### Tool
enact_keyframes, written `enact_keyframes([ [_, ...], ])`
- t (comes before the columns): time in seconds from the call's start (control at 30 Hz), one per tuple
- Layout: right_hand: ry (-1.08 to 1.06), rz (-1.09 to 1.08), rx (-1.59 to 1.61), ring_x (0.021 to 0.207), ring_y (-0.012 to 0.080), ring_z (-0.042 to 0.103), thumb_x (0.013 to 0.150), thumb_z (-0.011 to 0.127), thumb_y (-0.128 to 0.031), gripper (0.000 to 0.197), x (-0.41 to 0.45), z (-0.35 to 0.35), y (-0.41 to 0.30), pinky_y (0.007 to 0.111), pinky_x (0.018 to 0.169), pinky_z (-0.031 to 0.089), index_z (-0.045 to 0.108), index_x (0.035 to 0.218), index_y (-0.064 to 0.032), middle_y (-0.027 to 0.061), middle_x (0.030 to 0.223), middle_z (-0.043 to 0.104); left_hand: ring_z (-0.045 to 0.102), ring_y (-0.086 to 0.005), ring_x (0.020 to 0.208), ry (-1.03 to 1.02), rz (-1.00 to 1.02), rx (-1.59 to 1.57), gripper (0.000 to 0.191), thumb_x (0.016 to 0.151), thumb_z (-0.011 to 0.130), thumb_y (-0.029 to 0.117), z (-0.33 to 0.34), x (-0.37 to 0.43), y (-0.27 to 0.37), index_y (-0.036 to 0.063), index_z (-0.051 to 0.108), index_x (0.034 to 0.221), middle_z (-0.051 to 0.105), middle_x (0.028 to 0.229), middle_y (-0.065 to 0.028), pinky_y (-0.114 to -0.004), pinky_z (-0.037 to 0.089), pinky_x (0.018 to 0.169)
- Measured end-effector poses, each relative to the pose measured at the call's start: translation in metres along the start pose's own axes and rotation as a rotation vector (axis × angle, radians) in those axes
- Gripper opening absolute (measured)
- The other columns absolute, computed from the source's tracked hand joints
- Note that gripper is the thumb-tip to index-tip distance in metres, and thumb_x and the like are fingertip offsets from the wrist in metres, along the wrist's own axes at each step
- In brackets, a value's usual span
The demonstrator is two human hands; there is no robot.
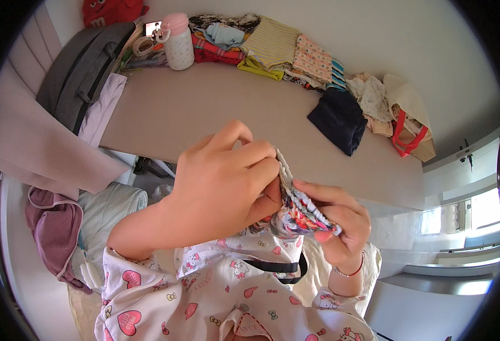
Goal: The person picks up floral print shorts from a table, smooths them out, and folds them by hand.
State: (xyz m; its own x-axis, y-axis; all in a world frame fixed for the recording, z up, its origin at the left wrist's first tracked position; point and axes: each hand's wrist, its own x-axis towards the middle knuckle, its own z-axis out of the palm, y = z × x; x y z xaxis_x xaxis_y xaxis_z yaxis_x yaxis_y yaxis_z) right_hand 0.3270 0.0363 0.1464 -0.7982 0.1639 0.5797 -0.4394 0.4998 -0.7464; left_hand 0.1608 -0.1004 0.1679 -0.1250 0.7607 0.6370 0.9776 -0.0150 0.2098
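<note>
Both hands hold a small multicoloured textile piece [297,215], red, orange, grey and white, with a thick, pale corded edge. It looks crocheted or gathered; I cannot tell which. My left hand [226,181] is bent over its left end, with the fingertips curled in against the pale edge and partly hidden. At the other end my right hand [346,219] pinches the lower right corner between thumb and fingers. A beaded red bracelet [350,271] circles the right wrist. The piece is held up in front of my printed shirt [216,294], short of the table's near edge.
On the table [216,102] lies a navy folded cloth [339,119]. Folded clothes [271,40], a pink-lidded bottle [179,42] and a lit screen [153,29] line the back. A grey bag [81,72] stands left, a tote bag [407,106] right. A purple garment [52,230] hangs at lower left.
</note>
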Motion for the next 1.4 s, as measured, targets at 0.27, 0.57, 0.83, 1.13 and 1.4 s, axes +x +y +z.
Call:
enact_keyframes([
  [0.27, 0.09, 0.063, 0.153, 0.073, 0.0255, 0.063, 0.087, 0.064, -0.031, 0.041, -0.005, -0.003, 0.001, 0.032, 0.064, 0.049, 0.061, 0.074, 0.0072, 0.0327, 0.108, 0.061, 0.056, -0.0263, 0.075, 0.019, 0.065, -0.093, 0.023, 0.062, 0.074, 0.022, -0.005, 0.001, -0.001, 0.0071, 0.058, 0.068, 0.059, 0.08, -0.005, -0.035, 0.047, 0.058],
  [0.57, 0.047, -0.121, 0.519, 0.081, 0.0371, 0.068, 0.089, 0.062, -0.019, 0.036, -0.011, 0.001, 0.0, 0.034, 0.066, 0.054, 0.054, 0.067, 0.0091, 0.0389, 0.106, 0.058, 0.049, -0.022, 0.066, -0.078, 0.07, -0.863, 0.022, 0.066, 0.073, 0.008, -0.017, -0.005, -0.007, 0.0065, 0.054, 0.056, 0.061, 0.074, -0.0059, -0.031, 0.039, 0.057],
  [0.83, -0.068, -0.088, 0.571, 0.095, 0.042, 0.065, 0.091, 0.058, -0.015, 0.035, -0.003, 0.002, -0.005, 0.039, 0.081, 0.053, 0.045, 0.065, 0.0044, 0.0367, 0.11, 0.057, 0.05, -0.0262, 0.07, -0.043, 0.064, -0.565, 0.014, 0.069, 0.067, 0.002, -0.022, -0.015, 0.002, 0.0036, 0.054, 0.074, 0.061, 0.088, -0.0124, -0.036, 0.044, 0.062],
  [1.13, -0.159, -0.166, 0.328, 0.094, 0.0303, 0.066, 0.083, 0.067, -0.003, 0.022, 0.008, 0.001, -0.013, 0.029, 0.08, 0.054, 0.056, 0.068, 0.0093, 0.0353, 0.113, 0.056, 0.051, -0.0217, 0.078, 0.06, 0.148, -0.266, 0.039, 0.057, 0.073, 0.003, -0.016, -0.019, 0.003, 0.0071, 0.065, 0.095, 0.053, 0.088, -0.0086, -0.037, 0.049, 0.076],
  [1.4, 0.142, -0.264, 0.152, 0.067, 0.022, 0.068, 0.081, 0.067, -0.001, 0.018, 0.001, 0.014, -0.019, 0.021, 0.057, 0.057, 0.059, 0.081, 0.0146, 0.0269, 0.104, 0.062, 0.059, -0.0279, 0.087, 0.165, 0.187, -0.165, 0.021, 0.076, 0.071, 0.024, -0.028, -0.022, -0.001, 0.0119, 0.063, 0.092, 0.059, 0.081, -0.0063, -0.052, 0.046, 0.094],
])
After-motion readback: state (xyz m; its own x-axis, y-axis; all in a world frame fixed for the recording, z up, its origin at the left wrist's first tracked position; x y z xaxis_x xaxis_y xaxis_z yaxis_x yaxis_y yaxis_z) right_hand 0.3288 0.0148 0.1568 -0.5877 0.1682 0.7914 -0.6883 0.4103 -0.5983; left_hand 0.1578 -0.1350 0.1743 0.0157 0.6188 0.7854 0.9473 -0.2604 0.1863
